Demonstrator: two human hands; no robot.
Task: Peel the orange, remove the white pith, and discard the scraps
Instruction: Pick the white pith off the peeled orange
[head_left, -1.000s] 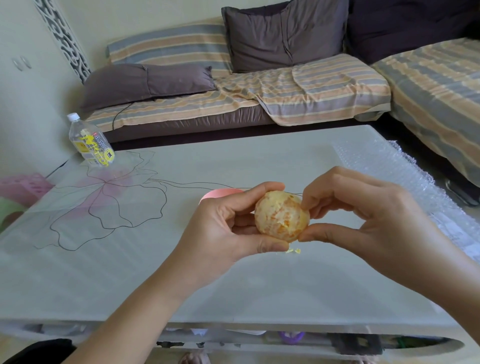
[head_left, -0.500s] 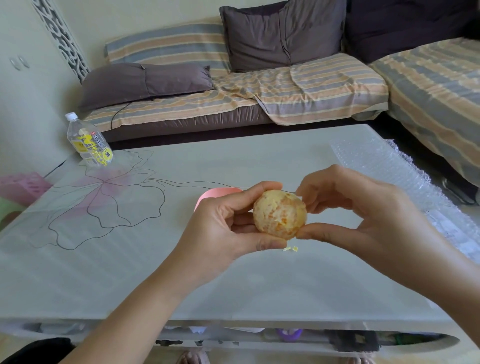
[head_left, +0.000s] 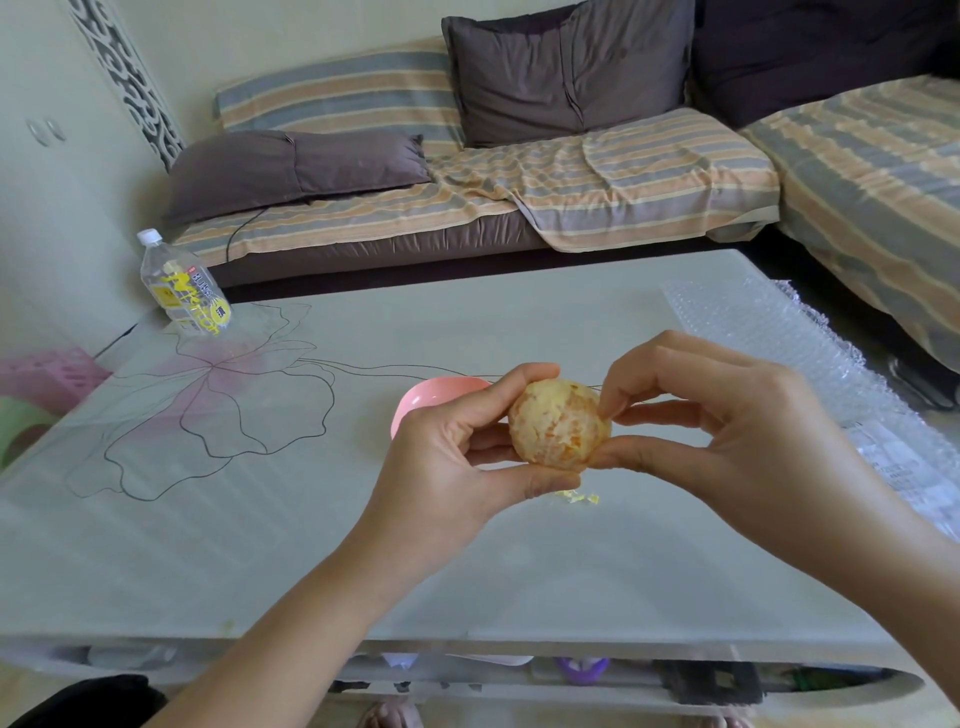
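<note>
Just right of the pink bowl (head_left: 431, 397), the left hand (head_left: 447, 452) grips the peeled orange (head_left: 558, 423), turned slightly since a moment ago; the right hand (head_left: 727, 431) fingers (head_left: 613, 400) now pinch its right side, seemingly lifting pith, so pith-stripping continues

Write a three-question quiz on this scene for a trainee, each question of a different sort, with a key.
1. What lies on the table just below the orange?
A. a knife
B. small scraps
C. a whole spiral of rind
2. True or false: the orange has all its rind on.
3. Fill in: the bowl behind the left hand is coloured ____.
Key: 1 B; 2 false; 3 pink.
</note>
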